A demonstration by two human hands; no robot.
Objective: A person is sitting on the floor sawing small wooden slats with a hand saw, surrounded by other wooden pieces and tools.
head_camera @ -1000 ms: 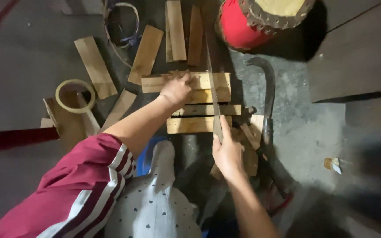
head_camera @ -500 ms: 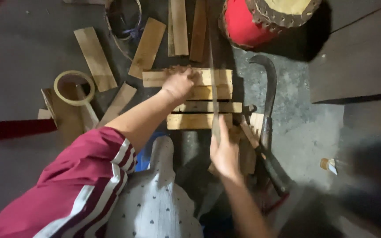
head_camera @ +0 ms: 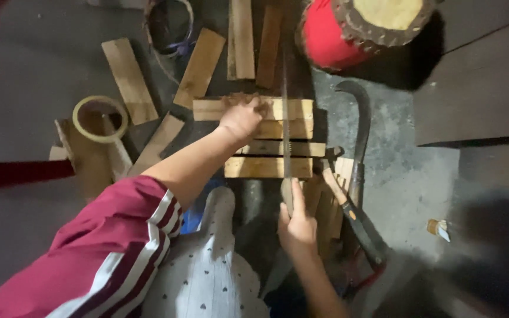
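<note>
My left hand (head_camera: 243, 118) presses down on a stack of flat bamboo slats (head_camera: 290, 109) lying crosswise on the floor. My right hand (head_camera: 296, 227) grips the handle of a hand saw (head_camera: 286, 118), whose thin blade runs away from me across the slats, just right of my left hand. Two lower slats (head_camera: 266, 167) lie under the blade nearer to me.
A curved sickle-like knife (head_camera: 357, 147) lies right of the slats. A red drum-like stool (head_camera: 349, 26) stands at the top right. Loose slats (head_camera: 129, 79) and a hollow bamboo tube (head_camera: 92, 138) lie left; more split pieces (head_camera: 325, 203) sit by my right hand.
My right hand has pulled back toward me with the saw, and the blade has slid nearer along the slats. My left hand has stayed on the stack.
</note>
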